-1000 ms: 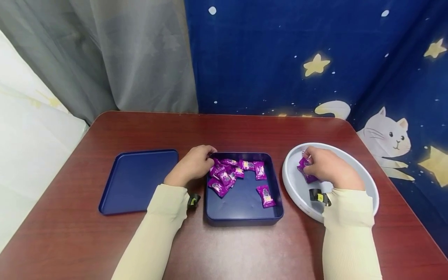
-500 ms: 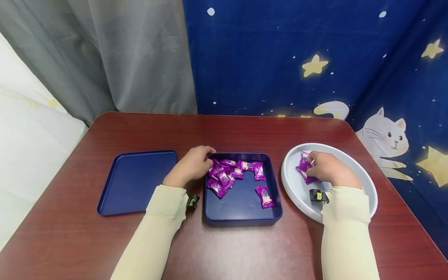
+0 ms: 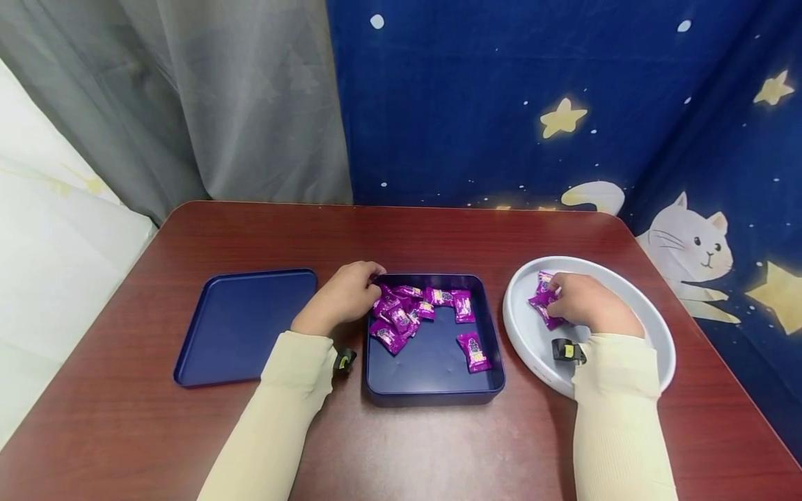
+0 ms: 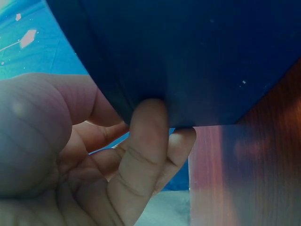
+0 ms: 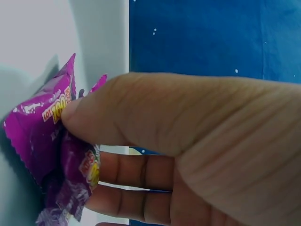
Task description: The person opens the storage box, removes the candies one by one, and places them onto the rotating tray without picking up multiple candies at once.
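Note:
My left hand (image 3: 341, 298) holds the back left corner of a dark blue box (image 3: 413, 376). In the left wrist view, its fingers (image 4: 148, 141) lie against the wall of the box (image 4: 188, 61). Purple wrapped candies (image 3: 397, 316) are heaped in the back left of the box, and a lone candy (image 3: 473, 351) lies at its right side. Over a round white tray (image 3: 525, 348), my right hand (image 3: 592, 303) pinches at purple candies. In the right wrist view, the thumb presses a candy (image 5: 40, 122), with fingers behind a second candy (image 5: 77, 165).
A flat dark blue lid (image 3: 247, 327) lies on the brown table (image 3: 401, 236) left of the box. Behind the table hang a grey curtain (image 3: 269, 97) and a blue starry curtain (image 3: 438, 104). A black wrist strap (image 3: 567, 350) shows at my right wrist.
My right hand has shifted slightly down within the round tray, and more of the candy at its fingertips shows. My left hand has kept its place at the box corner.

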`<state>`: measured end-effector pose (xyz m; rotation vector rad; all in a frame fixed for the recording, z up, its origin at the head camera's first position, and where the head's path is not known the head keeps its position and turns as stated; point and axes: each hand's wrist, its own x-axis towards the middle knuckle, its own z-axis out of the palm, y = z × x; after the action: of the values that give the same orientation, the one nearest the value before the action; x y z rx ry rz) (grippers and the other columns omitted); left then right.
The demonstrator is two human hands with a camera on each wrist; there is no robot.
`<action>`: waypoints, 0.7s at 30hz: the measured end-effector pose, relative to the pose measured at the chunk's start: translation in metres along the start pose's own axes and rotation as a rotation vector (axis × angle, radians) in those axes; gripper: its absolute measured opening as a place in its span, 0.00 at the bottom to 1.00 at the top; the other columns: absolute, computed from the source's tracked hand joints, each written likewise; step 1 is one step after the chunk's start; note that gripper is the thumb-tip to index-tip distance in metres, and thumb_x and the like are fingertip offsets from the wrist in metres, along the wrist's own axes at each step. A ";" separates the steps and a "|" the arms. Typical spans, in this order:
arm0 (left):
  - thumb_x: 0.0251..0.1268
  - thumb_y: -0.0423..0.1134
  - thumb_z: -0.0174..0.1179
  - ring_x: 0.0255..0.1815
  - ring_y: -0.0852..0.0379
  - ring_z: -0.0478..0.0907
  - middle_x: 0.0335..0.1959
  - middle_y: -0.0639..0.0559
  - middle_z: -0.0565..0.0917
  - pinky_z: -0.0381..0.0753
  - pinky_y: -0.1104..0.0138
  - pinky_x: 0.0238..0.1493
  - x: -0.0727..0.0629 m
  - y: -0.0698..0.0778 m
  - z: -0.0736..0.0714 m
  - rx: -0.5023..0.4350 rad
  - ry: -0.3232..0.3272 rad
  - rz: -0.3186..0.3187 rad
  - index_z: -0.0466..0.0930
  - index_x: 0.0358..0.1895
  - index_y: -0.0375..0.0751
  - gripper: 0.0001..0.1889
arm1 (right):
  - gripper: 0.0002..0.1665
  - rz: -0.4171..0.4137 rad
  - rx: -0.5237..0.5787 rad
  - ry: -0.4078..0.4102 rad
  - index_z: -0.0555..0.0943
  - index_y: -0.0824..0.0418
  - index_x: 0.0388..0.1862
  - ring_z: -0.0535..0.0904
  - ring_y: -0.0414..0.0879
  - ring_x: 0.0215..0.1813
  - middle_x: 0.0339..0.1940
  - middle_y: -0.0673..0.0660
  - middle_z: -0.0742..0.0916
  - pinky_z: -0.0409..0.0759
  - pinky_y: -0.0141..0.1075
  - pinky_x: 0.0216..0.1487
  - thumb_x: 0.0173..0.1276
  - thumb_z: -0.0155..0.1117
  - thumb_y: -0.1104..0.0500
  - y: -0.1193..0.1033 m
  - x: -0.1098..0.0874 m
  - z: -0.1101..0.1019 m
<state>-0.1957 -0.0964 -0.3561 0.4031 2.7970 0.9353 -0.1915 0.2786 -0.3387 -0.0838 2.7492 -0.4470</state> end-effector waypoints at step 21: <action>0.70 0.32 0.54 0.56 0.44 0.75 0.59 0.39 0.78 0.73 0.51 0.63 0.002 -0.002 0.002 0.008 0.005 0.008 0.76 0.62 0.34 0.19 | 0.40 -0.027 -0.004 0.091 0.69 0.71 0.68 0.75 0.67 0.56 0.58 0.74 0.78 0.72 0.64 0.58 0.59 0.72 0.59 -0.007 -0.011 -0.006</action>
<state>-0.1975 -0.0965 -0.3591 0.4139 2.8062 0.9285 -0.1829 0.2747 -0.3275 -0.1046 2.8415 -0.4638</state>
